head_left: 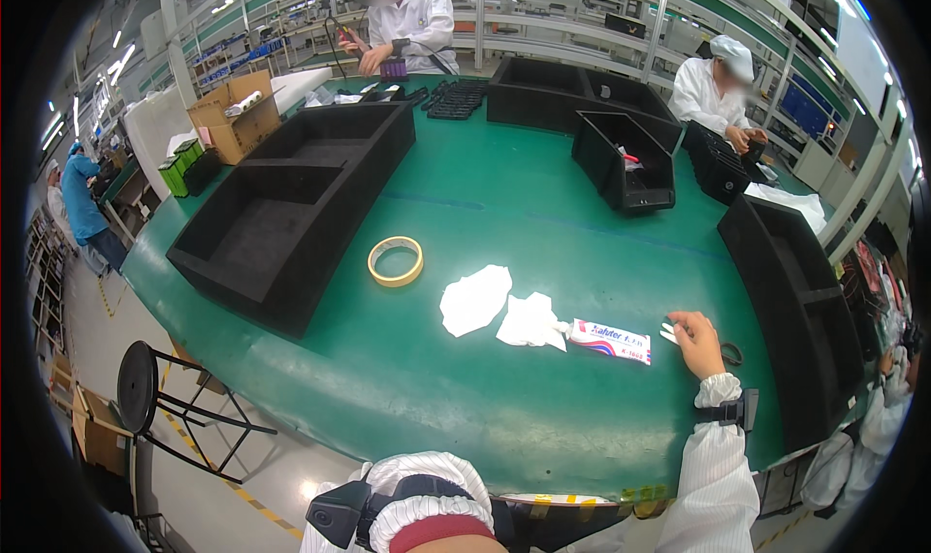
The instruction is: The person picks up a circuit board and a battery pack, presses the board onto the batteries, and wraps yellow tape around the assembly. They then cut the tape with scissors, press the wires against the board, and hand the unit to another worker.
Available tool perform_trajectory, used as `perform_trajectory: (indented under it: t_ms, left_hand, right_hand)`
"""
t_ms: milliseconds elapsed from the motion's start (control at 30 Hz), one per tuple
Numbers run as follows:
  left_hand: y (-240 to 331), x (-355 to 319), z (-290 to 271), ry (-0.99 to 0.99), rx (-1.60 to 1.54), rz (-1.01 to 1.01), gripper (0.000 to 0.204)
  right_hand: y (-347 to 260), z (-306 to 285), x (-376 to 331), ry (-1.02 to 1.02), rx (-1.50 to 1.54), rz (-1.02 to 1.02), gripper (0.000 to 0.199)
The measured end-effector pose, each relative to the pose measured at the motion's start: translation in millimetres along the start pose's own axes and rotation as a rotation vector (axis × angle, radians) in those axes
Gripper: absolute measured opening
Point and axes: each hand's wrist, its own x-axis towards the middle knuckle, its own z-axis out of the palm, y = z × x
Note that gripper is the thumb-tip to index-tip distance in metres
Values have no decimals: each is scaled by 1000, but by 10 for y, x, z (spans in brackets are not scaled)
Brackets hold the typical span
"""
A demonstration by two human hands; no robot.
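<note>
My right hand [696,345] is low over the right part of the green table, its fingers closed together. Two small white narrow tips [667,332] show beside the fingertips; what they belong to is partly hidden by the hand. A black ring-shaped handle [732,354] lies just right of that hand. To its left rests a white, blue and red glue tube [611,341], its nozzle end by a crumpled white tissue [531,320]. Another white tissue [476,301] lies further left. At the bottom, a left cuff with a black strap shows; my left hand is outside the picture.
A roll of yellowish tape [396,261] lies left of centre. Black divided foam trays [335,180] stand left, at the back and right [790,262]. Beyond is a black bin [621,189]. Two people in white work across the table [436,214]. A black stool [141,388] stands lower left.
</note>
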Motion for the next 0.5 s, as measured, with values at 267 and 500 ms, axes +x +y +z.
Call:
perform_trajectory:
  t_ms: [267,500]
  left_hand:
    - [-31,324,-196,-427,221,345,30]
    - [-35,433,-273,-857,424,651,31]
  right_hand:
    - [-66,-2,18,1,0,-15,20]
    - [-82,-1,15,-1,-7,-14,20]
